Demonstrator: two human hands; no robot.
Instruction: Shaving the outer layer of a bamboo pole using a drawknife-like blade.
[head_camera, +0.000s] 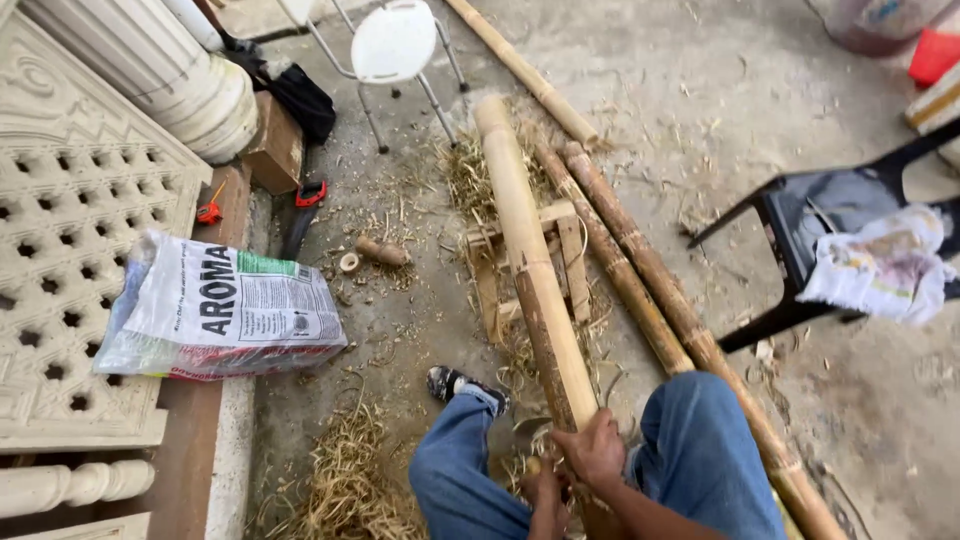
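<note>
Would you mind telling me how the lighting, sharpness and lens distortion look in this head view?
Head view: soft, even daylight, no harsh glare; faint shadow under the black plastic chair. The thick pale bamboo pole is sharp, while the right hand and left hand look slightly soft. Wide-angle bending shows at the edges, along the white latticed panel.

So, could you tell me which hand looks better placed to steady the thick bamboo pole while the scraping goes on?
Probably the right hand: it already lies on top of the thick bamboo pole between the knees. The left hand sits lower, beside the pole, seemingly around a tool handle amid shavings.
</note>
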